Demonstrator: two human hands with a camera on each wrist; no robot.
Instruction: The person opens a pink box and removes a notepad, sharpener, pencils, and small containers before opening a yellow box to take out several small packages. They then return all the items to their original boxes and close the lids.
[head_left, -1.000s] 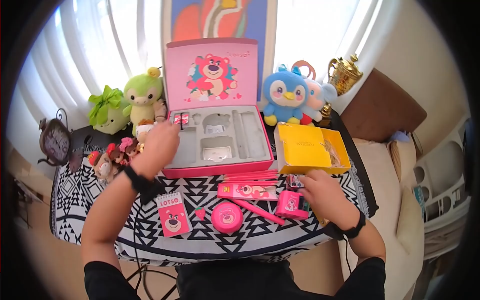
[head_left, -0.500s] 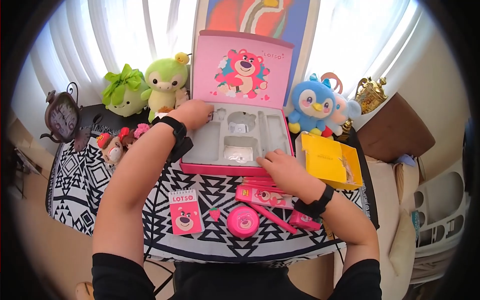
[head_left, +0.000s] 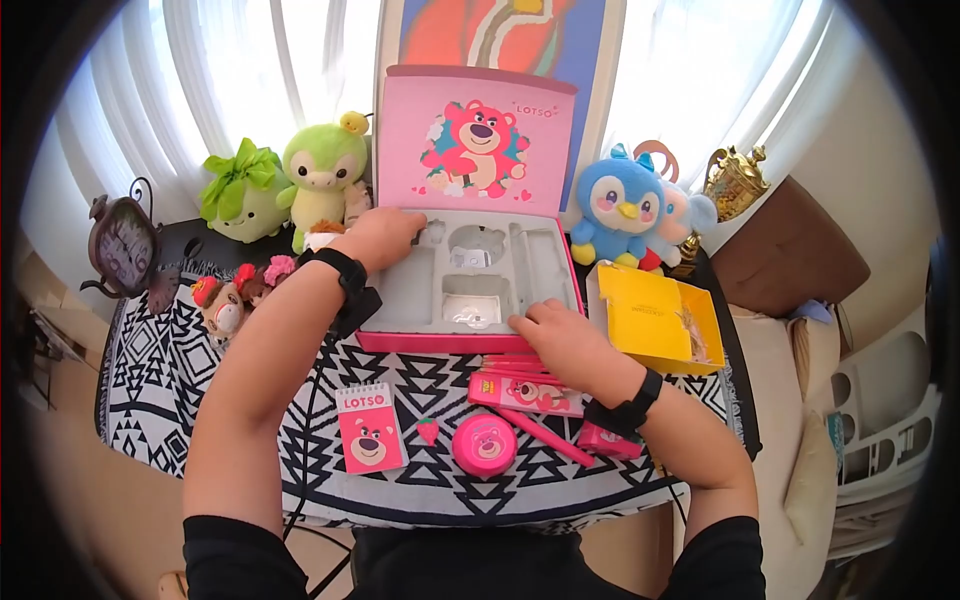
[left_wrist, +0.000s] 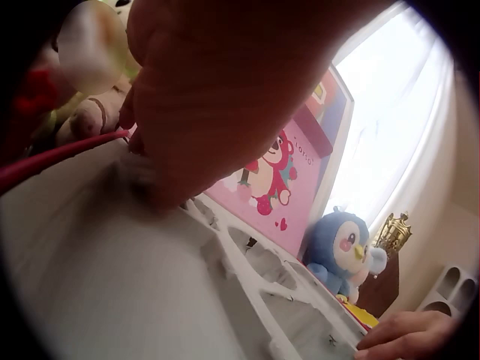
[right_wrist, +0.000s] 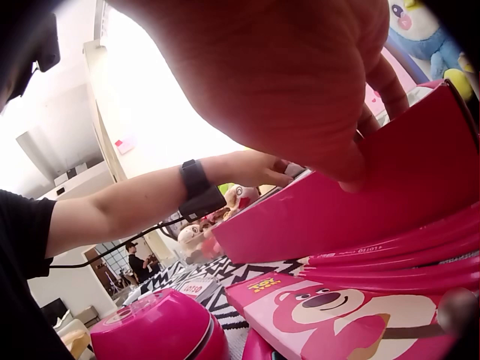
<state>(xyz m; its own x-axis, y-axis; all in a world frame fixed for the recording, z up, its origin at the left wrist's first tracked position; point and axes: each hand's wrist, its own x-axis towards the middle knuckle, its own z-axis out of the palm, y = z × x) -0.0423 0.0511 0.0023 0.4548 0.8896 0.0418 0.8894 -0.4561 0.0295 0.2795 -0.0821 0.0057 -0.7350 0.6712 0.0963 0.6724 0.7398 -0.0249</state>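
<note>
A pink gift box [head_left: 425, 343] lies with its lid [head_left: 540, 165] raised and a grey moulded tray [head_left: 405, 285] inside. My left hand [head_left: 383, 240] is at the tray's back left corner; its fingertips point down there and are mostly hidden. I cannot tell whether they hold anything. Over the box's front right rim, my right hand [head_left: 570, 345] grips the wall. In the right wrist view its thumb lies against the outer wall [right_wrist: 292, 217], while the fingers [right_wrist: 386, 90] reach over the rim. A clear wrapped piece [head_left: 472, 310] lies in the tray's lower middle compartment.
In front lie a notepad [head_left: 370, 430], strawberry piece [head_left: 428, 431], round pink case [head_left: 484, 445], pencil box [head_left: 515, 392], pink pencils [head_left: 505, 362] and partly covered pink sharpener [head_left: 610, 442]. Beside the box stand a yellow box [head_left: 650, 315] and plush toys [head_left: 620, 205].
My right hand has left the sharpener and come to the box's front right rim. The left hand has reached farther over the back left corner, covering the small red packet there. The view has shifted.
</note>
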